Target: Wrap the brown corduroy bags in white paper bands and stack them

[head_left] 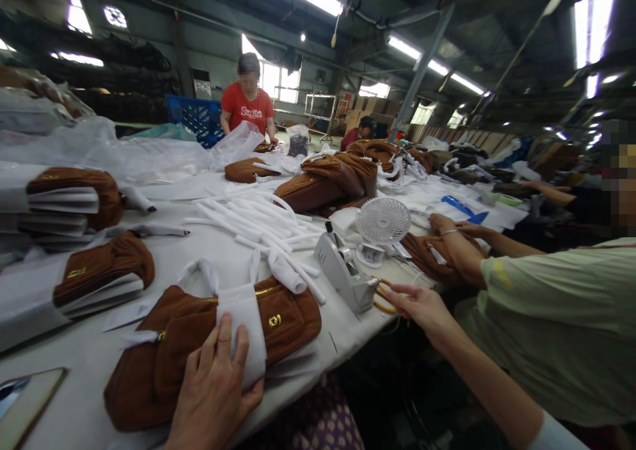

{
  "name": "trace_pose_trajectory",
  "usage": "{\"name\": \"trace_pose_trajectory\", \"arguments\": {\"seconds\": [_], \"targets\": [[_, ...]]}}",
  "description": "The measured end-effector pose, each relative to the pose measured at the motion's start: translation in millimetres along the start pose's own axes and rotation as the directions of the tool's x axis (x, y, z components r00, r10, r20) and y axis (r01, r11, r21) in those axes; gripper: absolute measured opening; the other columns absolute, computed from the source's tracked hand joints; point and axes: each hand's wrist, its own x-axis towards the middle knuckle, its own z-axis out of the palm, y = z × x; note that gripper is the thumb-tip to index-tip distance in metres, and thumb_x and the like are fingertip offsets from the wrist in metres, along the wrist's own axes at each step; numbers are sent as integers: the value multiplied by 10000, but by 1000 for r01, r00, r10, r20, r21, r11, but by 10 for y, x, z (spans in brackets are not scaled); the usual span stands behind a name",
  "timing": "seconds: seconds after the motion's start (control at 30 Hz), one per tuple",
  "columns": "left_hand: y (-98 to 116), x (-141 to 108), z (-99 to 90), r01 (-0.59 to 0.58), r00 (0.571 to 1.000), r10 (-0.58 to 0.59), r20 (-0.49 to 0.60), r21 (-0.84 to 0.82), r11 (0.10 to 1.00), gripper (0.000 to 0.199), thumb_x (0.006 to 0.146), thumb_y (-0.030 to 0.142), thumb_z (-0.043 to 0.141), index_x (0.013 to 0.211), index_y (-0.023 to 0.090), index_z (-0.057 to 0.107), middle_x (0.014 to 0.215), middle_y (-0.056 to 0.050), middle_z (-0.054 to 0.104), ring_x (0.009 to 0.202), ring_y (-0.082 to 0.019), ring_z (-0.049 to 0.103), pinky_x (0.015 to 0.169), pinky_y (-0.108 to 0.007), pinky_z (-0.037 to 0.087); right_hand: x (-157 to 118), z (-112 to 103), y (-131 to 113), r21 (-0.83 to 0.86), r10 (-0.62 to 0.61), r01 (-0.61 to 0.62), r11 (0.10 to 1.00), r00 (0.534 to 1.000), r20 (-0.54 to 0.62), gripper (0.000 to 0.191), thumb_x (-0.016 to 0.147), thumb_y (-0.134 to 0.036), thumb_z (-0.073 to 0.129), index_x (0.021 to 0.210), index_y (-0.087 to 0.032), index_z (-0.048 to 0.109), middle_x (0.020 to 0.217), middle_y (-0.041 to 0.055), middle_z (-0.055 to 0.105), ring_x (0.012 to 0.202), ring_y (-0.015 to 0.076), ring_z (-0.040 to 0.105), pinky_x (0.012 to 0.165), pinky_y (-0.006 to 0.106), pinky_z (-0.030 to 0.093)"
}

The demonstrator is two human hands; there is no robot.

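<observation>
Head view: brown bag [191, 327] at seven o'clock, white wrap [251, 321] across it. Left hand [213, 377] spread, pressing wrap. Right hand [427, 314], four o'clock, half-curled by tape dispenser [342, 278]; hold can't tell. Likely tape-fetching step; next calls for wrap kept snug.

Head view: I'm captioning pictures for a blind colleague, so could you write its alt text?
A person's left hand rests on a white band around a brown handbag on a worktable, while the right hand is near the front of a tape dispenser. Beyond are white tubes, a small fan, more brown bags and a co-worker in red.
</observation>
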Motion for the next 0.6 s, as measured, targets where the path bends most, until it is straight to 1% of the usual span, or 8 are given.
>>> {"name": "trace_pose_trajectory", "arguments": {"seconds": [0.07,0.13,0.23,0.3,0.4,0.5,0.57,0.6], "targets": [[-3,-3,11,0,1000,0,2,5,1000,595,804,462,613,1304,143,565,1510,-217,377,1275,-360,441,888,-464,441,-34,61,215,24,-9,9,1000,1000,11,482,595,-457,826,876,-75,743,552,30,603,480,113,497,454,241,408],[-5,-6,21,-5,1000,5,0,11,1000,590,806,459,609,1307,151,564,1514,-208,376,1269,-357,446,880,-459,443,-24,150,378,60,-30,30,998,1000,0,461,599,-482,807,824,-83,753,563,34,603,499,119,509,476,249,423],[-4,-12,37,-4,1000,5,-9,16,1000,604,800,459,610,1315,146,558,1516,-208,373,1256,-363,451,876,-464,445,64,273,511,115,-49,51,992,999,-17,454,583,-493,796,795,-94,753,581,30,606,521,128,526,500,255,440],[-1,-17,43,-2,1000,2,-19,16,1000,650,796,459,611,1348,126,525,1517,-218,365,1257,-369,445,881,-470,445,144,315,564,129,-75,77,989,997,-22,457,588,-507,777,803,-103,754,578,21,602,516,129,523,504,256,439],[2,-19,35,-3,1000,3,-29,3,1000,745,792,458,609,1419,94,440,1514,-236,360,1253,-369,445,883,-470,449,240,293,661,33,-94,96,995,994,-60,454,594,-525,745,786,-113,756,564,23,611,513,142,531,502,258,427],[9,-3,-1,4,1000,-4,-12,-19,1000,754,794,443,610,1431,86,423,1505,-238,373,1252,-358,447,896,-467,451,248,190,739,-125,-93,78,989,989,-117,448,609,-550,711,752,-127,755,570,39,637,542,180,572,511,270,428],[15,18,-40,18,1000,-17,14,-22,1000,727,793,427,623,1421,104,447,1501,-229,381,1254,-355,444,914,-470,446,194,124,699,-202,-139,116,973,985,-103,449,642,-569,676,768,-145,756,619,43,668,596,204,607,557,284,451],[17,32,-64,25,999,-24,28,-19,1000,718,789,424,636,1414,117,461,1499,-223,386,1249,-355,446,919,-473,445,154,107,634,-238,-184,163,958,981,-69,445,662,-575,659,782,-157,756,656,45,685,627,213,619,587,292,463]]}}
